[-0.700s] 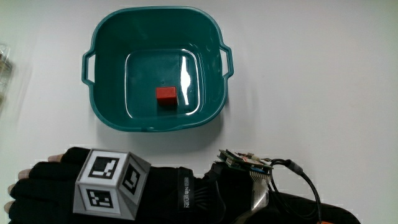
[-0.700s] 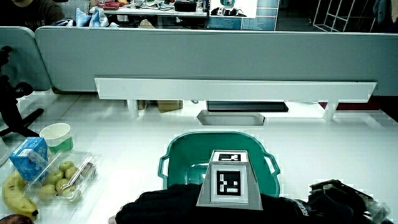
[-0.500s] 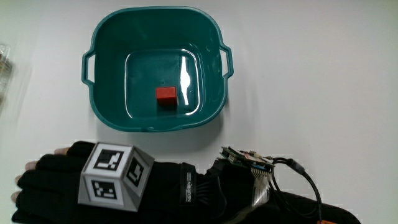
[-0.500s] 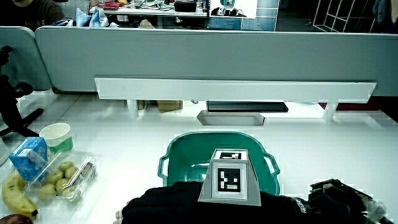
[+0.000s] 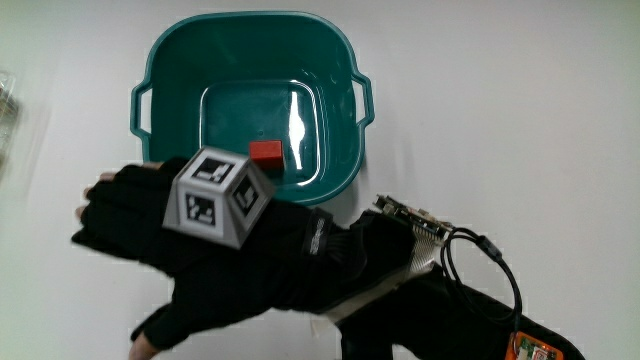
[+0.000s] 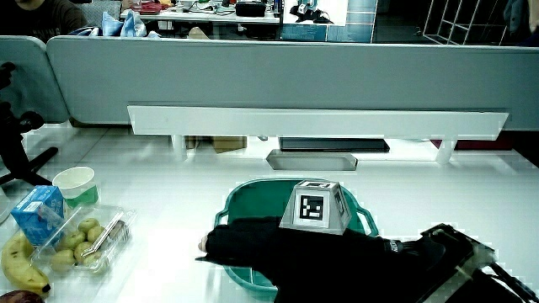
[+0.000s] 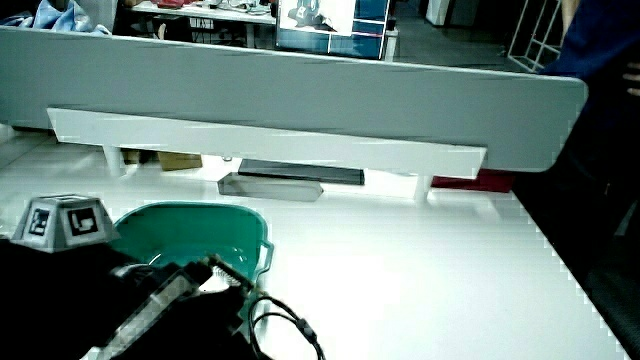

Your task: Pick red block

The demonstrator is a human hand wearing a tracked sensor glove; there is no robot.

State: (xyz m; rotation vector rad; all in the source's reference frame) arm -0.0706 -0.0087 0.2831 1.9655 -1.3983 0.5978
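Observation:
A small red block (image 5: 266, 153) lies on the floor of a teal basin (image 5: 175, 60) with two handles. The cube on the hand's back partly covers the block in the main view. The hand (image 5: 170, 235) in its black glove hovers over the basin's rim nearest the person, fingers spread and holding nothing. Its patterned cube (image 5: 218, 197) sits just nearer the person than the block. Both side views show the hand (image 6: 253, 244) (image 7: 50, 295) in front of the basin (image 6: 253, 195) (image 7: 215, 228); the block is hidden there.
A circuit board with a black cable (image 5: 415, 222) rides on the forearm. Beside the basin, in a side view, stand a paper cup (image 6: 76, 183), a blue carton (image 6: 40, 213), a clear pack of fruit (image 6: 88, 240) and a banana (image 6: 18, 263). A low partition (image 6: 278, 71) borders the table.
The hand has moved away from the person, from the table in front of the basin to over its near rim, and its fingers have spread. The red block has not moved.

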